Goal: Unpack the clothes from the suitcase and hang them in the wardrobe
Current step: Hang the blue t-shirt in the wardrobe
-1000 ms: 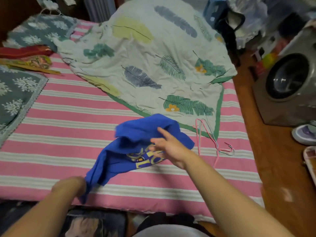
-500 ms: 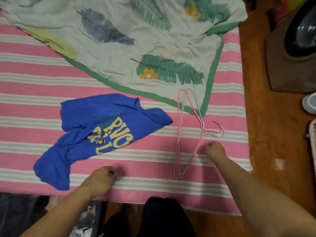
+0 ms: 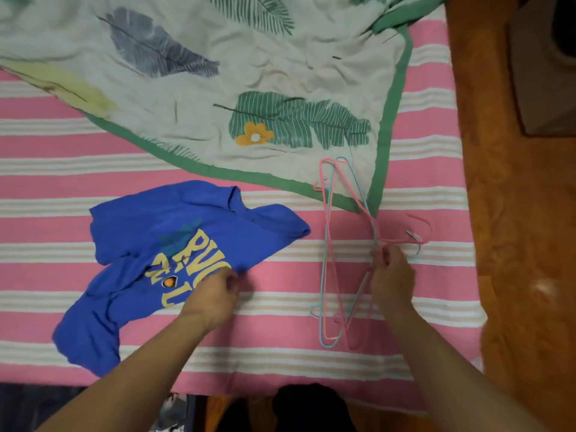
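Landmark: the blue T-shirt [image 3: 174,244], crumpled and print-up on the striped bed [image 3: 280,363].
Hangers: a bundle of pink and pale-blue wire hangers [image 3: 338,254] lies just right of the shirt, apart from it, its top end on the leaf-print quilt [image 3: 218,88].
Long axis: the bundle runs away from the person, hooks turned out right, away from the shirt.
Right hand [image 3: 393,279]: its grip pinches the hanger necks below the hooks.
Left hand [image 3: 215,299]: on the shirt's near edge, fingers curled; looks like a pinch on the cloth, though blurred.
Nearer hand: left for the shirt, right for the hangers.
Coming move, I'd guess: draw one hanger left to the shirt's collar.
Containers: neither suitcase nor wardrobe can be made out here.
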{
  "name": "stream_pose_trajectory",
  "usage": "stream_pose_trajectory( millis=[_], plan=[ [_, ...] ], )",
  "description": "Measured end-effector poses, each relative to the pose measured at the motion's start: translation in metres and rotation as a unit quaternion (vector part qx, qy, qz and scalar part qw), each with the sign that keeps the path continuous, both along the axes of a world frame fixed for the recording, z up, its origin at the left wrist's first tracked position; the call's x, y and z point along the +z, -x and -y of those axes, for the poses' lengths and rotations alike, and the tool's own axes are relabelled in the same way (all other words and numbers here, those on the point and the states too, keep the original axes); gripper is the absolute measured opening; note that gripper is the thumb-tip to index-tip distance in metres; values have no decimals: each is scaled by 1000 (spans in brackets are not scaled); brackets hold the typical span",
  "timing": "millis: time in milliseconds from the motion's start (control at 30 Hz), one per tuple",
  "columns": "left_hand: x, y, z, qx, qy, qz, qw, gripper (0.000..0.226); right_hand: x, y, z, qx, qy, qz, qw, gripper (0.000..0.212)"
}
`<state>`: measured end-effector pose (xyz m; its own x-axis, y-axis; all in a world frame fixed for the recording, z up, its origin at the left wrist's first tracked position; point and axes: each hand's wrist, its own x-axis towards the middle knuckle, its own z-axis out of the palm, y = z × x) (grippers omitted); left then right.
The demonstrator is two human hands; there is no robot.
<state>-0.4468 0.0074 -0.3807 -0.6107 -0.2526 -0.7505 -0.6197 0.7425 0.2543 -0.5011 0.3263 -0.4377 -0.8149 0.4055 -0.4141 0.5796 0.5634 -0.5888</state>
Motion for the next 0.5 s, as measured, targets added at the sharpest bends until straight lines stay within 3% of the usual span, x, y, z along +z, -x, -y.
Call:
stream_pose_trajectory(
  millis=[133,200,300,367,433,500],
  plan=[
    [-38,66,15,-29,112,-92,989,39,19,0,8,-51,184,-20,981,29],
    [-62,106,24,-12,147,-130,980,48,18,5,10,-62,258,-18,964,28],
    [-96,153,43,27,186,-104,977,58,7,12,12,-48,308,-21,950,26],
    [-108,167,55,31,206,-79,975,43,-2,16,16,-39,328,-24,943,27],
    [-111,168,62,117,195,-129,965,25,-8,20,20,-43,345,-19,937,26],
    [-94,156,64,315,94,-192,925,22,-7,22,25,-41,344,-12,938,21]
  ],
)
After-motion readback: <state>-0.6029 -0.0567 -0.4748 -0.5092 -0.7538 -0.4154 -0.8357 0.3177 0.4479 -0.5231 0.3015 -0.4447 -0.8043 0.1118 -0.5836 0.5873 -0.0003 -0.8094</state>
